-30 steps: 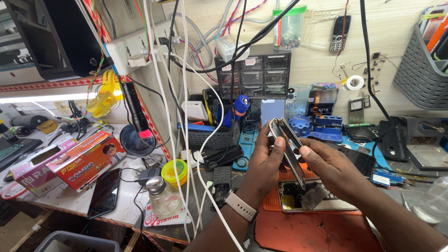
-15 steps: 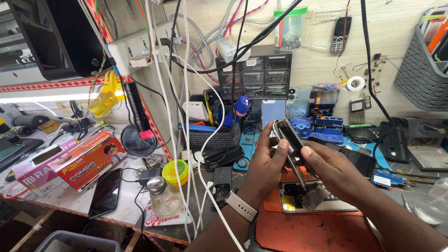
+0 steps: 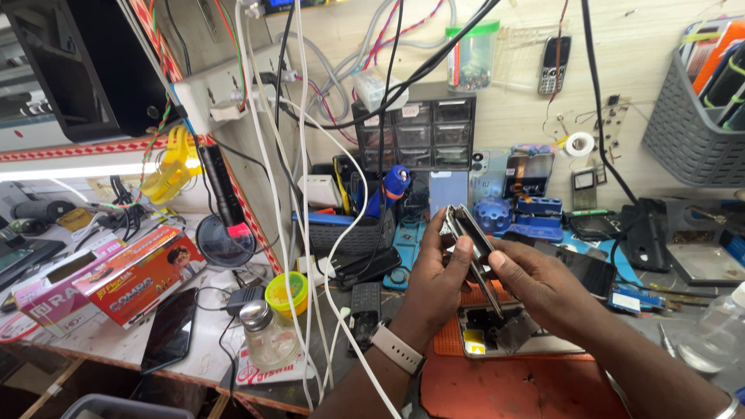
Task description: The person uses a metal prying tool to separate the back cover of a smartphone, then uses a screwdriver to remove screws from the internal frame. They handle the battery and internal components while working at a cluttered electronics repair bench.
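— Item and location?

— A thin phone screen panel (image 3: 464, 233), held tilted above the opened phone body (image 3: 508, 337), which lies on the orange mat (image 3: 528, 384) at the bench's front edge.

— Handling?

— Judged light, stiff, fragile and smooth-faced. Best gripped along its edges, not the glass face.

— Left hand (image 3: 434, 283)?

— Fingers closed around the panel's lower edge, thumb pressed on the near side.

— Right hand (image 3: 535, 287)?

— Fingers together, pinching tweezers (image 3: 487, 287) whose tips point down toward the phone body; the thumb touches the panel.

phone panel (image 3: 463, 233) tilted slightly lower — hands (image 3: 497, 279) barely shifted
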